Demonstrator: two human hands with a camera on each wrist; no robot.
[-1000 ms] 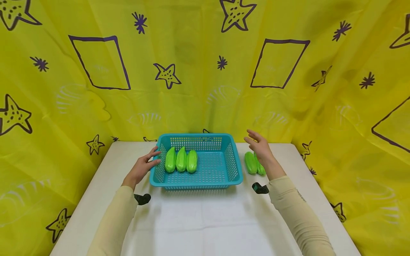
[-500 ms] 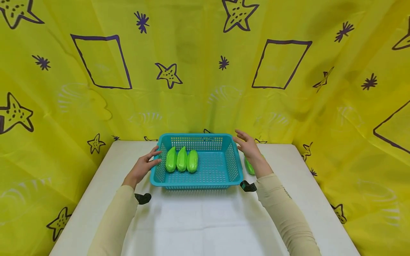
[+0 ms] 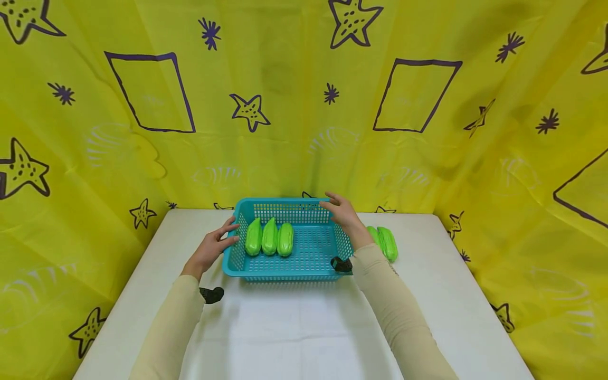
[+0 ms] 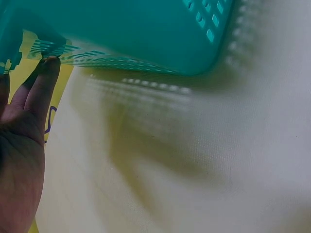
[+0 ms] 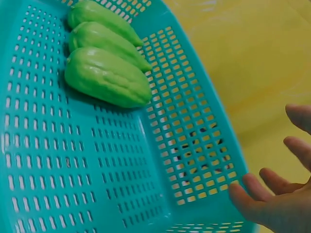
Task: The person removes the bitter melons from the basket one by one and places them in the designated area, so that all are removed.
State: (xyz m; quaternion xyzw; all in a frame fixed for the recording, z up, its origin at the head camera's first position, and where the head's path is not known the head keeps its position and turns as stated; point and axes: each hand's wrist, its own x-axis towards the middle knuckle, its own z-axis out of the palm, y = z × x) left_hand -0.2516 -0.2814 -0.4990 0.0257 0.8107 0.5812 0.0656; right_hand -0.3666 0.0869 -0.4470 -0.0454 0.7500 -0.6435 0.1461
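Note:
A teal plastic basket (image 3: pixel 285 273) stands on the white table, with three shiny green gourd-like vegetables (image 3: pixel 269 237) side by side in its left half. My left hand (image 3: pixel 209 250) rests at the basket's left rim, thumb and fingers spread over the edge. In the left wrist view, fingertips (image 4: pixel 51 60) touch the basket's side wall. My right hand (image 3: pixel 344 215) hovers over the basket's right end, fingers spread and holding nothing. The right wrist view shows its fingers (image 5: pixel 257 187) close to the rim. Two more green gourds (image 3: pixel 388 244) lie right of the basket, partly behind the right forearm.
Yellow curtains (image 3: pixel 285 153) with starfish drawings enclose the table (image 3: pixel 294 332) at the back and both sides. The basket sits close to the back curtain. A dark wrist camera (image 3: pixel 212 294) sticks out below each hand.
My right hand has moved left, from above the two loose gourds to over the basket's right end, uncovering those gourds. The left hand stays at the left rim.

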